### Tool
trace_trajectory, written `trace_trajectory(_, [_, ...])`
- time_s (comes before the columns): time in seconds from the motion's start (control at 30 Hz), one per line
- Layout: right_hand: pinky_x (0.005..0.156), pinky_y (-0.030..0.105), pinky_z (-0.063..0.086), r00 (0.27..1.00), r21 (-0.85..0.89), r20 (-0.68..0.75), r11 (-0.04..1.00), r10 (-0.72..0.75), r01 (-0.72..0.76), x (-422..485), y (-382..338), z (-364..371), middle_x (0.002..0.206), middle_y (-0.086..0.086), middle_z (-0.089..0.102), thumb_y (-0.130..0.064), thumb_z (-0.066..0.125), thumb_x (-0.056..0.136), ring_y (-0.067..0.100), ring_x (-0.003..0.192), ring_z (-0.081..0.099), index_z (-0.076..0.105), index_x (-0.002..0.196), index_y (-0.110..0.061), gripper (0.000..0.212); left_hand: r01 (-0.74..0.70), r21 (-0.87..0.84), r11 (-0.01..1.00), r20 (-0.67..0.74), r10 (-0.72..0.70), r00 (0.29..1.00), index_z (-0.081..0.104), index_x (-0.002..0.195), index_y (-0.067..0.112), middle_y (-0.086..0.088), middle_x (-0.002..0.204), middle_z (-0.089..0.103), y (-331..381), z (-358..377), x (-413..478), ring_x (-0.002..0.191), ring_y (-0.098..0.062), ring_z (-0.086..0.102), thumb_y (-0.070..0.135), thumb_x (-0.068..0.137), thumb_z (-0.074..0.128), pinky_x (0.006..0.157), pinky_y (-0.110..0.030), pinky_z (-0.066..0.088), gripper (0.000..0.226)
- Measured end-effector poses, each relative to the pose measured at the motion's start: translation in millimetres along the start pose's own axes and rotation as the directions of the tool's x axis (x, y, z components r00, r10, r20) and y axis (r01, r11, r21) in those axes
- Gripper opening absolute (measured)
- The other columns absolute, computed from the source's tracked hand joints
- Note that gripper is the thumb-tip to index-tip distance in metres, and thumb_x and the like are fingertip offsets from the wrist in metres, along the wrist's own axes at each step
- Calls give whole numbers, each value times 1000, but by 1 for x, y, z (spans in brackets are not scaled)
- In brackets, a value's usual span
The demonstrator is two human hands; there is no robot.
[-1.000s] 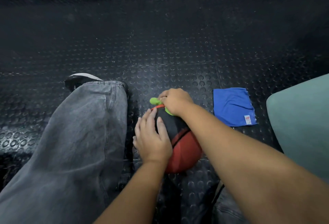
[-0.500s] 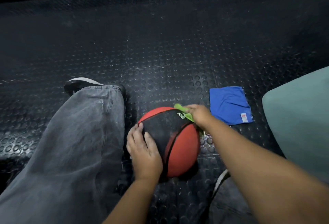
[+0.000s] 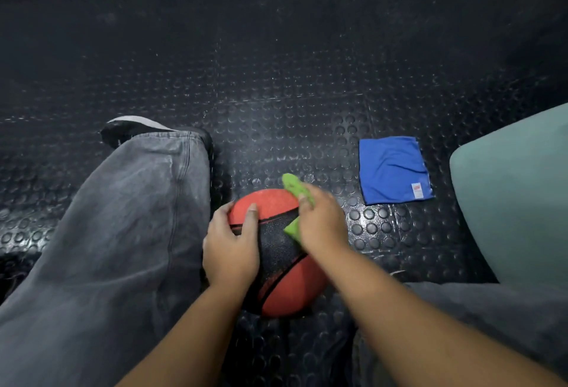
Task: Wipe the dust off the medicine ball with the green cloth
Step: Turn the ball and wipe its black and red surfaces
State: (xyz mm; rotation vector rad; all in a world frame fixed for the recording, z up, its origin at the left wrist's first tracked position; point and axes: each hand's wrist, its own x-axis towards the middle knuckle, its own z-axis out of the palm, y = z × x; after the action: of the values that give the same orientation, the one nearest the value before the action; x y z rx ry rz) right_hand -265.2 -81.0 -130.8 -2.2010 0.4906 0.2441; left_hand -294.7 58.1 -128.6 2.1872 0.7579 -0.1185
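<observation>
A red and black medicine ball (image 3: 278,251) sits on the studded black floor between my legs. My left hand (image 3: 231,245) rests on its left side, fingers spread over the red panel and holding it steady. My right hand (image 3: 322,220) grips a crumpled green cloth (image 3: 295,191) and presses it against the ball's upper right side. Green cloth shows above my fingers and below my thumb; the rest is hidden under my palm. The right hand is motion-blurred.
A folded blue cloth (image 3: 395,170) lies on the floor to the right of the ball. A pale green cushion (image 3: 519,196) stands at the right edge. My left leg in grey jeans (image 3: 123,233) and a dark shoe (image 3: 132,128) lie left of the ball.
The ball has been turned, so a red panel now shows at its far side. My right hand with the green cloth has swept from the ball's far top to its right side and back inward.
</observation>
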Motion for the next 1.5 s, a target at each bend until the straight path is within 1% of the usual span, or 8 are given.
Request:
trace_trajectory(0.17, [85,39,53,842,121,313,861,440,-494,47,34,-11,90,6,66,-21,44,99,25,88,62,66,103,-12,24,-19,-53,998,-59,15,998,51,137,35,6,136,59,-8,4,-19,127,-22,54,63,90,57,108,-45,41,55])
trace_trajectory(0.27, [45,22,48,727,217,455,729,513,-650,36,55,-9,50,4,59,-16,34,98,19,47,58,57,69,-12,37,180,-155,971,-96,-196,976,44,150,23,-4,153,48,-14,3,-10,140,-28,45,71,86,55,117,-45,32,81])
trace_trajectory(0.4, [42,17,40,707,344,532,645,466,-683,21,61,-7,47,1,56,-20,32,99,15,41,52,55,60,-15,45,449,-296,843,100,-440,892,66,128,23,-4,126,68,-25,-1,13,115,-29,62,90,57,54,107,-50,46,98])
trace_trajectory(0.6, [91,43,52,906,544,296,726,302,-420,35,60,-26,103,6,72,-39,57,85,25,100,66,71,95,-20,26,231,-386,893,148,-188,971,56,135,24,8,127,59,-6,4,1,117,-16,57,91,56,64,106,-35,43,103])
trace_trajectory(0.73, [92,40,52,958,528,101,801,268,-280,47,47,-49,102,-4,71,-36,56,89,18,99,65,72,99,-28,20,109,-408,907,345,43,938,33,152,26,8,141,47,10,6,6,126,-13,51,80,43,75,102,-29,41,129])
trace_trajectory(0.93, [97,33,44,978,78,-194,993,-76,93,18,13,-43,125,-7,60,-28,44,99,13,115,54,58,127,-34,32,-26,-264,964,405,136,904,21,151,26,-1,147,36,3,26,2,134,-21,46,71,13,94,111,-48,45,163])
trace_trajectory(1.17, [113,35,29,927,-159,-65,921,-368,354,6,12,-42,147,-4,43,-36,36,101,16,137,34,43,141,-32,41,-46,-234,971,432,146,890,12,157,24,2,150,28,8,25,14,139,-18,36,67,13,91,118,-43,36,170])
trace_trajectory(1.5, [98,43,48,906,415,150,807,395,-421,75,68,-56,121,8,65,-27,42,100,25,106,61,64,117,-20,29,-44,-280,959,420,164,893,14,156,36,8,149,29,6,27,10,137,-16,40,70,20,94,114,-50,41,161])
